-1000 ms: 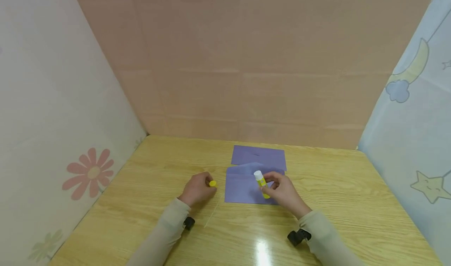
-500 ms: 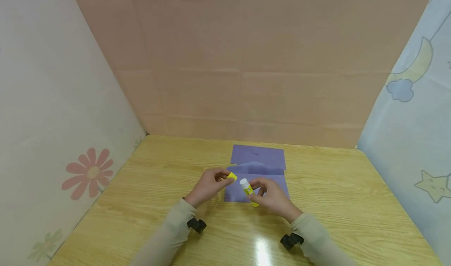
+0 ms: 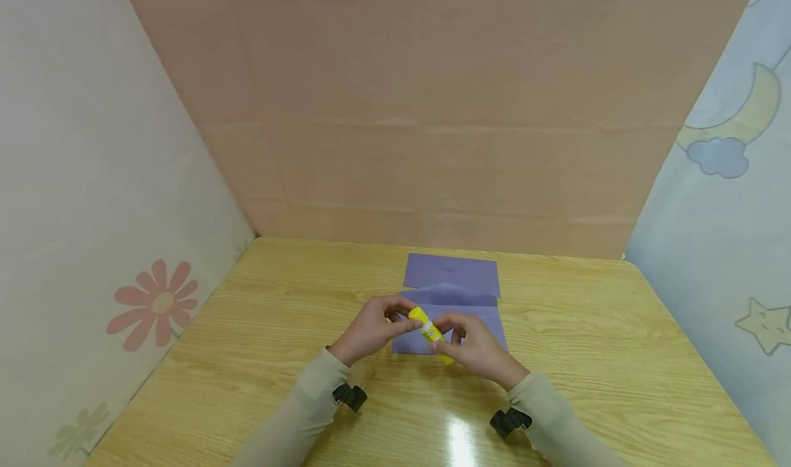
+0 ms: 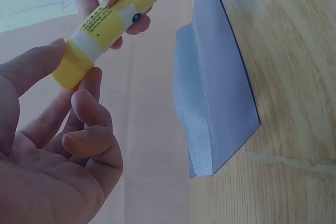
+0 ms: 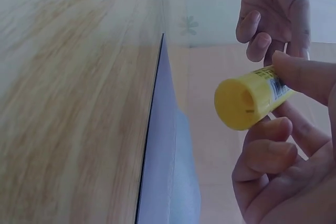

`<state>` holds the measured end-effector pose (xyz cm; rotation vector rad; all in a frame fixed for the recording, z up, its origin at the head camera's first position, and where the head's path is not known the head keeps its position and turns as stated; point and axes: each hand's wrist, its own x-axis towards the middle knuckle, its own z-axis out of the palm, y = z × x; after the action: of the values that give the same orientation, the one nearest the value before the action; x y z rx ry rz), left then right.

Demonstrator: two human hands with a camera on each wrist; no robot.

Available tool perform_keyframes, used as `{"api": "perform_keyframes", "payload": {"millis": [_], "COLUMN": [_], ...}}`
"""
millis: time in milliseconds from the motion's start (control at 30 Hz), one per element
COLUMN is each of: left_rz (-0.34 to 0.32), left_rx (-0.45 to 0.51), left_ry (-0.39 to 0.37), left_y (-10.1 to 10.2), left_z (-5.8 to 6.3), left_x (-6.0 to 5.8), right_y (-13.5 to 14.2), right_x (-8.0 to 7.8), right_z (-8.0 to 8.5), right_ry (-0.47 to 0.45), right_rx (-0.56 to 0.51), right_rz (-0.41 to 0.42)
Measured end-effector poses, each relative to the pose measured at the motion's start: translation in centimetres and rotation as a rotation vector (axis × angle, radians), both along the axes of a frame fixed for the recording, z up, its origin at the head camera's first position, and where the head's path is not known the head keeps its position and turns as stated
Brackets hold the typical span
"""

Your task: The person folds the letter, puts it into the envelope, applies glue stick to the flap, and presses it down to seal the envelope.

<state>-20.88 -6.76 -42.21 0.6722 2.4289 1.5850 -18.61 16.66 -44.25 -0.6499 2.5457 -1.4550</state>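
My right hand pinches the yellow body of a glue stick between thumb and fingers. At its upper end, my left hand pinches the yellow cap, which sits over the tip; a white band shows between cap and body. Both hands are held above a purple envelope, whose flap is unfolded toward the back. The left wrist view shows the flap as a paler strip along the envelope. In the right wrist view the glue stick's round base faces the camera.
Behind the envelope lies a second purple piece with a small slit-like mark. Both are on a wooden table, backed by a pinkish wall covering. Patterned panels stand at left and right. A glare spot shines near the front.
My left hand has moved right and up with the cap, and the cap now covers the white tip. My right hand has come left with the glue stick.
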Motion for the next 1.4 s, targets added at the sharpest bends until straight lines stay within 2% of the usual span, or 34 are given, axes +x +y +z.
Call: {"api": "perform_keyframes", "payload": {"millis": [333,533,767,933,1033,1100,1300,1400], "left_rz": [-0.024,-0.053,-0.079,-0.085,-0.060,-0.040,0.056,0.110], "left_rx": [-0.023,-0.031,-0.027,-0.026,-0.059,-0.111,-0.413,-0.515], "left_ry": [0.035,0.031,0.011,0.011,0.014,0.033,0.180,0.213], "left_y": [-0.4,-0.4,-0.3,-0.1,0.2,0.4,1.1,1.3], "left_z": [0.1,0.3,-0.1,-0.6,-1.0,-1.4,-3.1,-3.7], "left_x": [-0.3,-0.4,-0.6,-1.0,-1.2,-1.3,-1.9,-2.1], "right_y": [0.1,0.3,0.6,0.6,0.7,0.9,2.0,3.0], "right_x": [-0.4,-0.7,-0.9,-1.0,-1.0,-1.0,-1.2,-1.4], "right_z": [0.2,0.1,-0.2,-0.3,-0.4,-0.6,-1.0,-0.7], "right_ry": [0.007,-0.050,-0.157,-0.155,-0.110,-0.087,-0.047,0.002], "right_rx": [-0.018,-0.063,-0.142,-0.121,-0.064,-0.019,0.061,0.115], "right_rz": [0.065,0.122,0.156,0.146,0.111,0.058,-0.197,-0.298]}}
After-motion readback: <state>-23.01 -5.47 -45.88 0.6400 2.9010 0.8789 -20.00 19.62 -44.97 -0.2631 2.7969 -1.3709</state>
